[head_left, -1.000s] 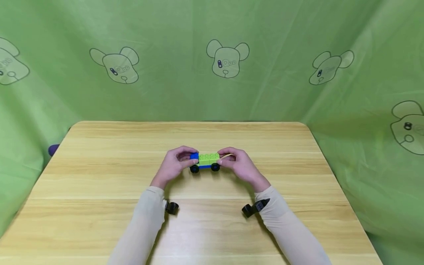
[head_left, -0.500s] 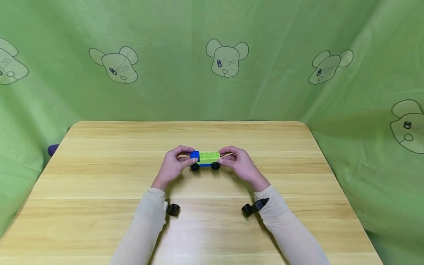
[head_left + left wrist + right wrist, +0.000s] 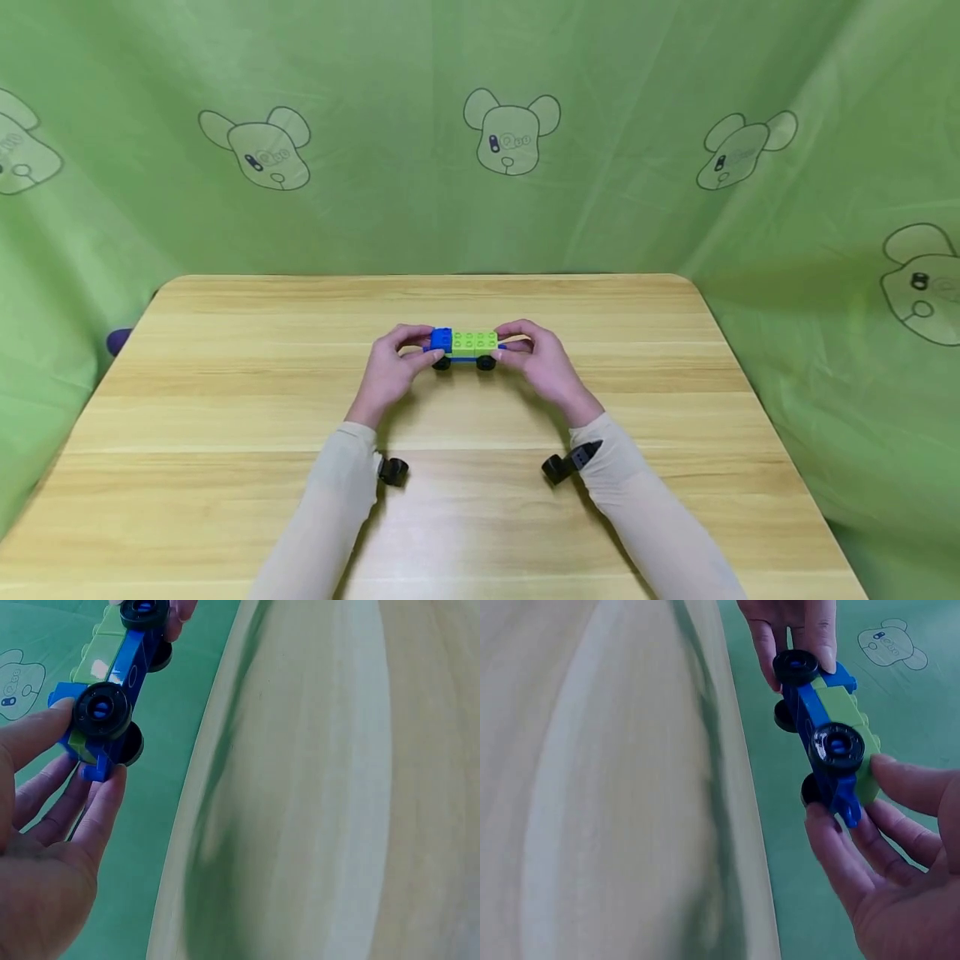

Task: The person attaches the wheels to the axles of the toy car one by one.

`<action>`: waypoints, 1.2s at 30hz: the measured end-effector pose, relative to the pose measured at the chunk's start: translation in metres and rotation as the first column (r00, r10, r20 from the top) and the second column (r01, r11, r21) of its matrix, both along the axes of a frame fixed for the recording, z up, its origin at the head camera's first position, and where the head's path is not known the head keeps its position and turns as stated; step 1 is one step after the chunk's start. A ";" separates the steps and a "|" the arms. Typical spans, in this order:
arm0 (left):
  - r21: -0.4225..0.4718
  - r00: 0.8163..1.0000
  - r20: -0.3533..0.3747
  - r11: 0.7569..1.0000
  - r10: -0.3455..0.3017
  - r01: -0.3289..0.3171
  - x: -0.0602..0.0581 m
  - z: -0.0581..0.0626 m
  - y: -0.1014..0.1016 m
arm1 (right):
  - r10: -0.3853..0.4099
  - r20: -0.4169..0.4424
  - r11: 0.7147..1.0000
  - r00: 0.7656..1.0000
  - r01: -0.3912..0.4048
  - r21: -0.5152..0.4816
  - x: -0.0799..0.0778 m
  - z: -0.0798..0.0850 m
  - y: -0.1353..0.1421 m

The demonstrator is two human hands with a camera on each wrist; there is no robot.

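Observation:
Between my two hands is a toy truck [image 3: 474, 343] built of blocks, with a blue block at its left end, light green studded blocks along the top, a blue base and black wheels. My left hand [image 3: 391, 362] pinches the blue end between thumb and fingers. At the green end, my right hand [image 3: 542, 360] grips it the same way. Both wrist views show the truck off the table, with its wheels [image 3: 103, 710] hanging free. A blue hook-like tab [image 3: 846, 806] juts from the base near my right fingers.
A wood-grain table [image 3: 480, 517] lies below the hands. Green cloth [image 3: 390, 217] with mouse-head drawings hangs behind and at both sides. Black wrist cameras [image 3: 393, 472] sit on both sleeves. Something purple [image 3: 118, 340] shows beyond the table's left edge.
Both hands have raised the toy truck, moving it slightly upward in the head view. Its top studs now show more fully. Both hands have kept their hold.

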State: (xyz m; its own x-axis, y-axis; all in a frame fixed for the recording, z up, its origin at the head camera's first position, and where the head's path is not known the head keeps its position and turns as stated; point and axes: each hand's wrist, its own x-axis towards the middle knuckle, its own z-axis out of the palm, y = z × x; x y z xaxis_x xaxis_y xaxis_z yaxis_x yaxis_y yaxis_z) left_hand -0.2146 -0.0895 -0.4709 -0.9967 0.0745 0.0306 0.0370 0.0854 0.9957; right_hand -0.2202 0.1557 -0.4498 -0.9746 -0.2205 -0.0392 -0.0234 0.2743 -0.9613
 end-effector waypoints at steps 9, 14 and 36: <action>-0.011 0.998 -0.051 0.999 0.044 -0.044 -0.010 0.003 0.002 | -0.047 -0.089 0.996 0.995 0.054 0.075 -0.012 0.006 -0.004; 0.009 0.996 -0.060 0.998 0.058 -0.058 -0.020 0.001 0.006 | -0.066 -0.099 0.993 0.993 0.075 0.086 -0.020 0.003 -0.005; -0.106 0.994 0.041 0.990 0.097 -0.092 -0.065 -0.015 0.003 | -0.080 -0.085 0.988 0.993 0.090 0.122 -0.070 -0.025 -0.017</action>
State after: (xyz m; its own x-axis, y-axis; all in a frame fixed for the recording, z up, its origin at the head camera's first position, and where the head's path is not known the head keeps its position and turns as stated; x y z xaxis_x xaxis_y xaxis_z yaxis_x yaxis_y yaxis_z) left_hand -0.2794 -0.0860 -0.4857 -0.9996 -0.0199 -0.0178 -0.0213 0.1889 0.9818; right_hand -0.2898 0.1390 -0.4750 -0.9907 -0.1352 0.0171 -0.0700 0.3971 -0.9151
